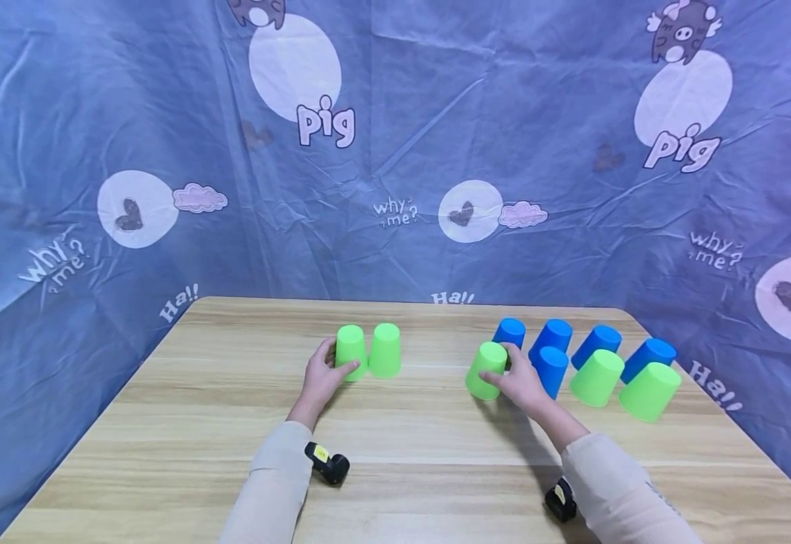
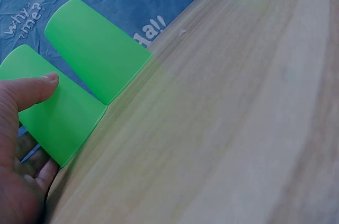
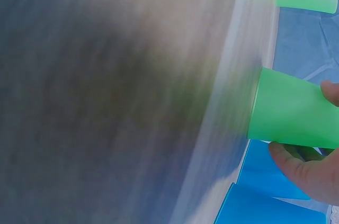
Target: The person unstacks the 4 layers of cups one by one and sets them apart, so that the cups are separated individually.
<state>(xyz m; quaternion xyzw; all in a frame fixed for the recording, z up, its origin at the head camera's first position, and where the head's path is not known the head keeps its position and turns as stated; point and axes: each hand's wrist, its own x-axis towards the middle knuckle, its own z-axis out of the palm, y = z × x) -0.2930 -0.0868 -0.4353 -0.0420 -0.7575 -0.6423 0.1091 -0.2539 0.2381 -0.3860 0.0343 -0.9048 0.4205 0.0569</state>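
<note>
My left hand [image 1: 320,379] holds an upside-down green cup [image 1: 350,352] at the left, thumb across its front and fingers behind it. Close on its right stands a second green cup [image 1: 385,351], also upside down. Toward the right, my right hand [image 1: 520,384] grips another green cup [image 1: 486,369] between thumb and fingers; this cup leans slightly. In the right wrist view, that green cup [image 3: 296,110] has its rim close to the tabletop, with blue cups [image 3: 270,208] beyond the fingers. The left wrist view shows the left thumb [image 2: 37,89] lying on the cup's side.
Right of my right hand stand two green cups [image 1: 597,378] and several blue cups [image 1: 551,370], all upside down, in two rows. The wooden table [image 1: 395,468] ends at a blue printed cloth [image 1: 409,151]. Black wrist cameras [image 1: 330,465] sit at both sleeves.
</note>
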